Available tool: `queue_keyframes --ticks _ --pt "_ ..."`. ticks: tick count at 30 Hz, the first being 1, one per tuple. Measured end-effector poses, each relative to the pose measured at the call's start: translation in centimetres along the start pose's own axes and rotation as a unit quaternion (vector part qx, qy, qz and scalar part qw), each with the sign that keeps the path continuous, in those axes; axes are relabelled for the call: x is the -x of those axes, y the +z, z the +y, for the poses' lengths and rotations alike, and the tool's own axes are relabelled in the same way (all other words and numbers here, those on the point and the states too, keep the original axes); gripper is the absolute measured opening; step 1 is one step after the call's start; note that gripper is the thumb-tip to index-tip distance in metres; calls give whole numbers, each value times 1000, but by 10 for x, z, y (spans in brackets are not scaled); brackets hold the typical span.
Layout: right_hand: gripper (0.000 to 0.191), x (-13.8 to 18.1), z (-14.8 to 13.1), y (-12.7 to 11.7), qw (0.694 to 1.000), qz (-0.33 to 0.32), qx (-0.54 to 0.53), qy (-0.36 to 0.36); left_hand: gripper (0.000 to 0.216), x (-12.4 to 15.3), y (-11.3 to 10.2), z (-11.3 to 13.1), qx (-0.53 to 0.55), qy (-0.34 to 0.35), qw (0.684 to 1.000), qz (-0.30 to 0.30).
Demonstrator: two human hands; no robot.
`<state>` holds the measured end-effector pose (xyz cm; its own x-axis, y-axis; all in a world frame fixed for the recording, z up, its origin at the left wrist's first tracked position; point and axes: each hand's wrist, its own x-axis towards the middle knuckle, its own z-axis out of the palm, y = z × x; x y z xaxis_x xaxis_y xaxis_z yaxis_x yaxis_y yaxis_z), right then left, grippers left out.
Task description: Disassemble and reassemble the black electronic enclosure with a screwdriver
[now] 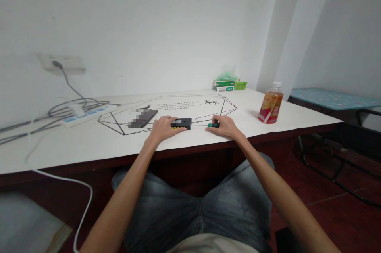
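Note:
My left hand (pixel 163 127) is closed round the left end of a small flat black box (pixel 183 122) that has a yellow-and-black edge. The box rests on the white table near its front edge. To the right, my right hand (pixel 224 125) pinches a small green-and-black object (pixel 213 125) at table height; its kind is too small to make out. A gap of bare tabletop separates the two hands. Left of my left hand lies a flat dark object (pixel 148 117), partly blurred out.
A bottle with a reddish drink (pixel 270 104) stands at the right. Green-and-white boxes (pixel 224 85) sit at the back under a plastic bag (pixel 228 74). On the left are a power strip (pixel 89 115) and tangled cables (pixel 71 104). Beyond is a blue-topped table (pixel 333 98).

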<state>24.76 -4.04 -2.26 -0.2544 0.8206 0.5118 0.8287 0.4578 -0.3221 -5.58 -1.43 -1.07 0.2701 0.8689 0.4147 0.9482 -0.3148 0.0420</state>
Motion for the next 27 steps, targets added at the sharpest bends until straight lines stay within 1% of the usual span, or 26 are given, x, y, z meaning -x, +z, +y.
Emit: queue_keyframes --ticks 3,5,7,11,13,19,27 --pt "42 2 -8 -1 995 -5 101 0 82 0 0 0 -4 -8 1000 5" --pt "46 3 -10 -1 991 -20 132 -1 83 0 0 -1 -2 -9 1000 8" --pt "47 3 -9 -2 990 -31 140 -5 83 0 1 -1 0 -11 1000 14" --pt "35 4 -6 -2 993 -15 114 -22 82 1 1 -1 4 -14 1000 15" --pt "32 4 -4 -2 995 -1 93 -27 82 1 1 -1 7 -10 1000 14" --pt "34 4 0 0 999 34 36 -13 82 1 -1 -1 8 -14 1000 7" --pt "37 3 4 -1 997 25 -52 -45 81 1 -1 -1 17 -11 1000 6"
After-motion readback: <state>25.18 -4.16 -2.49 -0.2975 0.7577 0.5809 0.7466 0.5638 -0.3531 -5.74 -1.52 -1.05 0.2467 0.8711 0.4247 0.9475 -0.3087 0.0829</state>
